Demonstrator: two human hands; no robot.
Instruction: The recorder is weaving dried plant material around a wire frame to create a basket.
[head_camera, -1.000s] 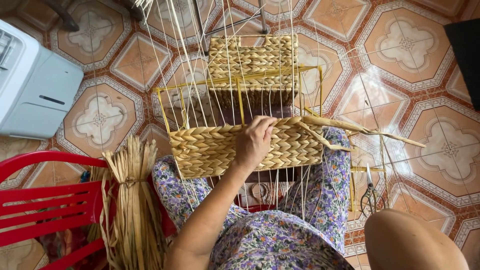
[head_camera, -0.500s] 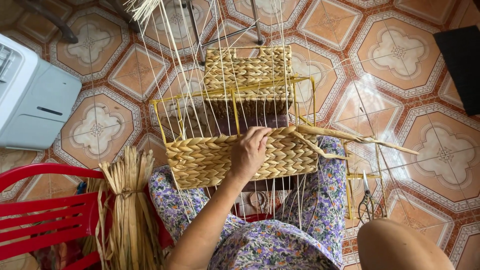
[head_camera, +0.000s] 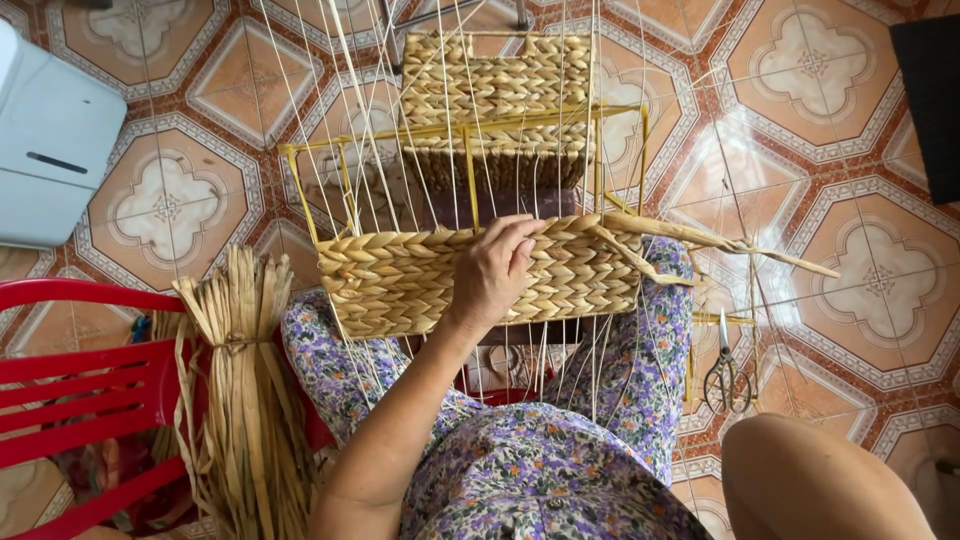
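One hand shows in full: the left hand lies flat against the near wall of a half-woven basket, fingers curled over its top edge and gripping the braided band there. The right hand is out of view; only a bare forearm or elbow fills the lower right corner, so its state cannot be told.

The basket rests across the person's lap, on a floral purple dress. Its finished band is thick, plaited straw-coloured fibre in a herringbone pattern, built on a yellow wire frame whose thin rods stand above the weave. Pale, stiff strands run up and down through the frame. From the band's right end, a loose flat fibre strand trails out over the floor. Beyond the frame sits a second woven basket, boxy and coarse.

At the lap's left edge a tied bundle of dried flat fibre leans on a red plastic chair. Scissors lie on the patterned tile floor to the right. A white plastic appliance sits at the floor's far left.
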